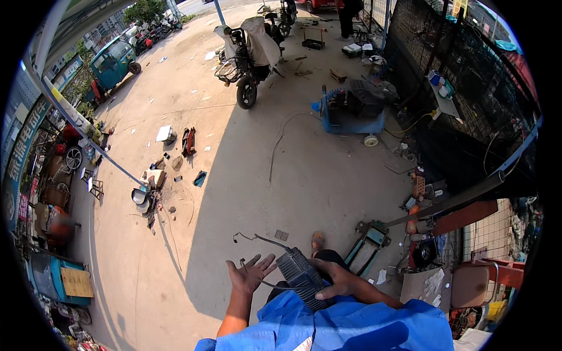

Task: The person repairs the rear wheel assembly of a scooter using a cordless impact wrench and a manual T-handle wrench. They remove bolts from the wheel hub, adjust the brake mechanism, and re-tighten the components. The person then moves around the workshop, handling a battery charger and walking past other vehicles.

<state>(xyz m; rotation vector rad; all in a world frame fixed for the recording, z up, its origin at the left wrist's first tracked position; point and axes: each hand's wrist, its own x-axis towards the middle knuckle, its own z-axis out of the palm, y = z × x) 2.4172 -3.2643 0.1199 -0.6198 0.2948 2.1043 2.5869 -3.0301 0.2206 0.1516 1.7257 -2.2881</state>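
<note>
My right hand [341, 281] grips a black finned metal box [297, 270], close in front of my blue clothing; it looks like an electric vehicle's controller. Dark cables [270, 241] come out of the box, and one of them bends out to the left with a small end piece. Beside the box my left hand [253, 274] is held palm up with its fingers spread. A thin cable passes close by that hand; whether it touches the skin I cannot tell. Nothing rests in the left palm.
A green floor jack [367, 243] with a long handle lies to the right. A blue wheeled machine [351, 120] and a scooter [246, 64] stand farther off. Loose parts [152, 178] lie around a pole at left. Another person [347, 20] stands at the far end.
</note>
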